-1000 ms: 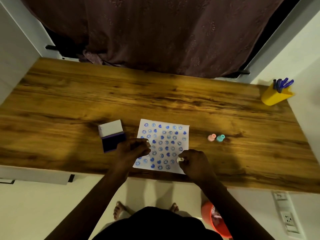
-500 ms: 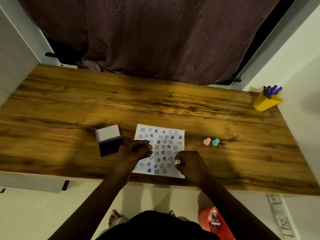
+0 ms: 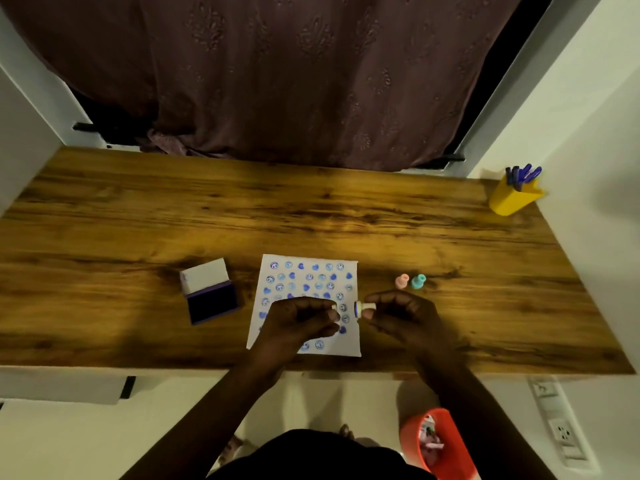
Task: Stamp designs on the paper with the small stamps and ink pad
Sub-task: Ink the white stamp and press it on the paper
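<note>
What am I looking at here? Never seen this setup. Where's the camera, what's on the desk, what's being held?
There is no machine here: a person works with two bare hands, and the single picture comes from a wide-angle camera worn on the head, looking down at a wooden desk.

On the desk lie a sheet of paper covered in blue smiley and heart prints, an open ink pad to its left, and a pink stamp and a teal stamp to its right. A yellow pen holder stands at the far right corner.

The right hand pinches a small white stamp, inked face turned sideways above the paper. The left hand is curled with something small and pale at its fingertips; what it is cannot be told.
</note>
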`<state>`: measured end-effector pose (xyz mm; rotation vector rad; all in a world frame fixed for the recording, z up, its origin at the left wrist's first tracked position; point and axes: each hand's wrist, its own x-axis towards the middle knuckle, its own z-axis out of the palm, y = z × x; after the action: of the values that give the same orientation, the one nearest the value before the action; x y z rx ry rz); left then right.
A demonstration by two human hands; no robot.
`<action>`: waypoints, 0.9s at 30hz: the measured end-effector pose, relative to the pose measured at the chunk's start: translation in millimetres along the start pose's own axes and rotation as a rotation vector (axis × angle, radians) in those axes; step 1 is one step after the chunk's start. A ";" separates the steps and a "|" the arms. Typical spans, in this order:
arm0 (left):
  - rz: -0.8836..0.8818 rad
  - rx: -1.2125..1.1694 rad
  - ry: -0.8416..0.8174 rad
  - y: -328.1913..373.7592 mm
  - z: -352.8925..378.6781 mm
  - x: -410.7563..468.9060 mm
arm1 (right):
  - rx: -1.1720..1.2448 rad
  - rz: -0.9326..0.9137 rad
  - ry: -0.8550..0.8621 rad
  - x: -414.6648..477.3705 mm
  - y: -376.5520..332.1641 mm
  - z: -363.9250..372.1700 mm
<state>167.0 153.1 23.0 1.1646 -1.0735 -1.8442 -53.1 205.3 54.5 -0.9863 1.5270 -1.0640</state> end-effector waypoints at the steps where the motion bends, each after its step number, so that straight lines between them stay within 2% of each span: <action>1: -0.004 0.005 -0.025 1.1 3.1 -0.2 | -0.003 -0.009 -0.011 -2.4 0.9 0.4; 6: -0.001 0.033 -0.102 5.4 13.2 -1.8 | -0.031 -0.049 -0.033 -9.5 3.0 2.4; 13: 0.000 0.056 -0.086 5.2 17.5 -1.9 | -0.054 -0.089 -0.029 -11.8 0.0 2.1; 27: 0.043 0.048 -0.131 2.9 23.5 -0.3 | 0.065 -0.006 -0.053 -12.6 9.2 -2.9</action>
<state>145.7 158.6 31.6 1.0516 -1.2132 -1.8919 -54.4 220.3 49.5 -0.9666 1.4389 -1.0773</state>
